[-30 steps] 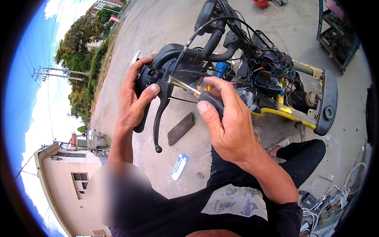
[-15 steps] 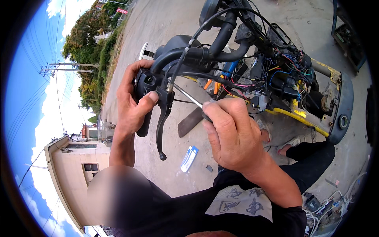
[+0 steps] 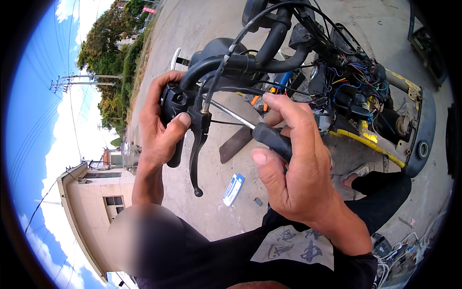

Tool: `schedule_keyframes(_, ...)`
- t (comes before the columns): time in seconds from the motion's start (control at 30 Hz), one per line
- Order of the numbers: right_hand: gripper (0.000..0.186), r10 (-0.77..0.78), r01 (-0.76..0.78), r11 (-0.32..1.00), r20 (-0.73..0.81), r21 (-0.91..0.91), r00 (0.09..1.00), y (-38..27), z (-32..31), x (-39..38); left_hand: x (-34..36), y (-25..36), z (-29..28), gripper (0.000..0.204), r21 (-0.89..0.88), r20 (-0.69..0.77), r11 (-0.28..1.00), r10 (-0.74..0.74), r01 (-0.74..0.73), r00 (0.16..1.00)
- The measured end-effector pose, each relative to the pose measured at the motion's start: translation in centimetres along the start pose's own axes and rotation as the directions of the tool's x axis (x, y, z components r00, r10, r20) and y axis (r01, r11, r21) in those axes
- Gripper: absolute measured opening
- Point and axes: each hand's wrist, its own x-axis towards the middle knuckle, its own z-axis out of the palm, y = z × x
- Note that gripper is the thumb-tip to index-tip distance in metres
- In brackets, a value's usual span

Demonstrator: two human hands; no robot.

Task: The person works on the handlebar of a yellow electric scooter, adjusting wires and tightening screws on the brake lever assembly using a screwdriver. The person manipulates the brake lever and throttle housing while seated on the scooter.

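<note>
My left hand [image 3: 159, 137] is wrapped around the black switch housing [image 3: 177, 98] and grip at the end of a handlebar [image 3: 228, 66], its thumb pressed on the near side. The black brake lever [image 3: 196, 156] with a ball end hangs beside that thumb. In my right hand [image 3: 308, 168] lies a screwdriver [image 3: 270, 137] with a black handle, loosely held between thumb and raised fingers. Its metal shaft points up and left to the lever bracket, beside a cable [image 3: 224, 62]. The tip is hidden behind the bracket and cable.
A stripped vehicle frame [image 3: 358, 136] with yellow parts and a tangle of coloured wires [image 3: 356, 91] stands at the right. On the concrete lie orange-handled pliers [image 3: 255, 99], a dark flat bar [image 3: 236, 144] and a blue-and-white packet [image 3: 233, 190]. Loose cables [image 3: 385, 262] are heaped at lower right.
The fingers of my right hand have loosened and lifted off the screwdriver, uncovering its black handle. The hand sits slightly lower and further right. My left hand keeps its hold.
</note>
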Motion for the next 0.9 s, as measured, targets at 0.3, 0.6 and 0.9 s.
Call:
schedule_keyframes(0.3,0.043,0.139,-0.132,0.99,0.162,-0.057,0.977,-0.4,-0.2,-0.5,-0.1,0.4,0.0,0.081,0.008,0.032,1.0,-0.011,0.011,0.999)
schedule_keyframes(0.6,0.05,-0.132,0.16,0.968,0.148,-0.193,0.98,0.5,0.6,-0.8,0.1,0.6,-0.2,0.068,0.0,0.053,0.999,0.044,-0.044,0.998)
schedule_keyframes(0.9,0.048,-0.155,0.157,0.969,0.026,-0.19,0.988,1.1,0.4,-0.4,0.0,0.0,0.1,0.067,-0.048,0.03,0.998,0.043,-0.042,0.999)
